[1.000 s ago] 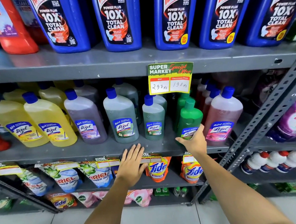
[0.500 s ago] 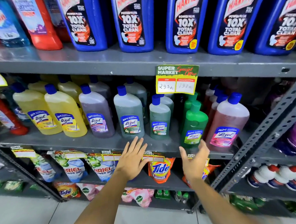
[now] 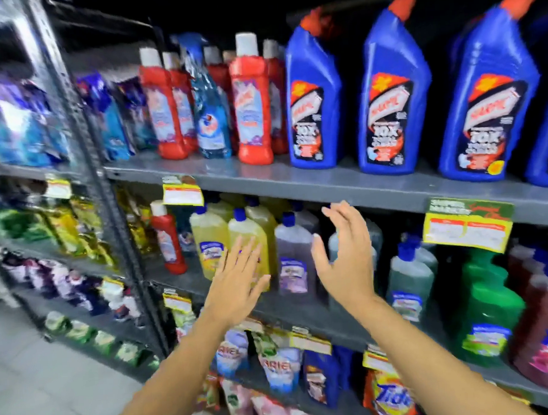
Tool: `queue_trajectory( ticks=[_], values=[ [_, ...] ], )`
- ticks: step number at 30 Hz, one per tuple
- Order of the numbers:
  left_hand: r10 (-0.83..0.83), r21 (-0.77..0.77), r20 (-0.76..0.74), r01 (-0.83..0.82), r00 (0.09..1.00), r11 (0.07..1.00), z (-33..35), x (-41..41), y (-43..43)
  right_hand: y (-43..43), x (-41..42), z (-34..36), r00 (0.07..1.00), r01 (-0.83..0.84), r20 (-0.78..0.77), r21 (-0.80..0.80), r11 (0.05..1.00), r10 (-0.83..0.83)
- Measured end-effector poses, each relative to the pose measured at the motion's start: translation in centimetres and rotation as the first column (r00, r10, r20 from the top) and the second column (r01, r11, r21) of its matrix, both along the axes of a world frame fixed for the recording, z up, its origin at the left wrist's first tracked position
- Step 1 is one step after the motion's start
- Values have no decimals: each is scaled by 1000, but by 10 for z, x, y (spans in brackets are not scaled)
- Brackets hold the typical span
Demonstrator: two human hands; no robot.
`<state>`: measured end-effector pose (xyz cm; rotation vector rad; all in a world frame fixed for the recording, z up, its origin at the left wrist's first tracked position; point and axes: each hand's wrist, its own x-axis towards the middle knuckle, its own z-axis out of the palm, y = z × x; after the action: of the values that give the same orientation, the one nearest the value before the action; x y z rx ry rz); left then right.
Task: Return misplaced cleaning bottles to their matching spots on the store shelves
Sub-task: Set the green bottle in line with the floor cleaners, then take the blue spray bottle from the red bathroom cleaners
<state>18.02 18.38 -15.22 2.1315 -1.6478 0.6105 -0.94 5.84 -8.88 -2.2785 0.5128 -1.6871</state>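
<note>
My view has swung left and upward since a moment ago: the red bottles and a blue spray bottle on the upper shelf (image 3: 201, 170) are now in frame, and everything is blurred by the turn. My right hand (image 3: 345, 260), which a second ago was touching the green bottle (image 3: 490, 294), has let go and is lifted in front of the grey bottles; my left hand (image 3: 238, 285) has come up off the shelf edge and hangs before the yellow bottles (image 3: 217, 242). Both hands are spread and carry nothing. I take the green bottle as settled in its row, so that step looks done. What catches me now is a lone red bottle (image 3: 168, 241) standing on the middle shelf (image 3: 181, 280) just left of the yellow ones, while its matching kind stands in a group (image 3: 250, 104) on the shelf above. I judge it the next misplaced one, and my left hand is nearer to it.
</note>
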Motion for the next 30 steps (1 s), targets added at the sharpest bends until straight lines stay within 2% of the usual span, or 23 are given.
queue_trajectory(
  ticks=[8,18,23,27,30],
  values=[
    [-12,-186,1,12,1000,982,69,89,71,37,103,49,994,-89,63,-2,996,89],
    [85,-164,32,-79,996,983,101,203,59,20,208,113,983,-182,-17,-47,982,182],
    [93,-128,110,-78,990,989,120,233,35,-2,249,140,985,-121,-133,-81,989,110],
    [119,-116,152,-102,981,988,125,259,22,-17,283,150,943,9,-331,0,1000,-9],
    [104,-110,170,-86,980,990,127,278,15,-27,304,156,936,55,-350,71,996,-26]
  ],
)
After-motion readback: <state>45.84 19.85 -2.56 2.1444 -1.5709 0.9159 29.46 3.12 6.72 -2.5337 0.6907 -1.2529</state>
